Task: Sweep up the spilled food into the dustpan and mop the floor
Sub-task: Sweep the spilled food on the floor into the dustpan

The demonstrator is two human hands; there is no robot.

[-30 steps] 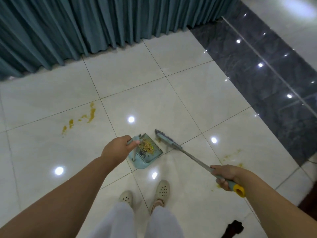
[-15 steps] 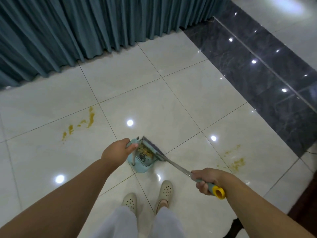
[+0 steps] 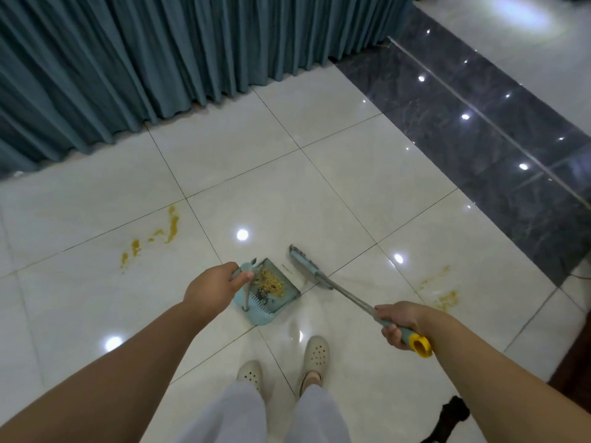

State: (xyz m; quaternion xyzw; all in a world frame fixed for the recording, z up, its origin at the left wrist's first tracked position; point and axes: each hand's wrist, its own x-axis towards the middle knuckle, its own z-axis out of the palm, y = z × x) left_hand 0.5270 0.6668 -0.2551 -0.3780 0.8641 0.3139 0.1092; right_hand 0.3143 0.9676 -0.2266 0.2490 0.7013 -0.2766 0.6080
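A light blue dustpan (image 3: pixel 289 294) stands on the white tile floor in front of my feet, with yellow-brown food crumbs (image 3: pixel 270 282) inside it. My left hand (image 3: pixel 212 287) grips the top of the dustpan's upright handle. My right hand (image 3: pixel 398 324) grips the broom's handle just above its yellow end cap. The broom head (image 3: pixel 307 266) rests on the floor just right of the dustpan's mouth, apart from it. Yellow food smears lie on the floor at the left (image 3: pixel 150 239) and at the right (image 3: pixel 444 290).
Teal curtains (image 3: pixel 160 59) hang along the far side. A dark marble strip (image 3: pixel 495 132) runs diagonally at the right. My feet in beige clogs (image 3: pixel 315 353) stand just behind the dustpan. A small dark object (image 3: pixel 451 417) lies at the bottom right.
The broom head, which was pushed against the dustpan's mouth half a second ago, has pulled back to the right. My left hand still holds the dustpan in place.
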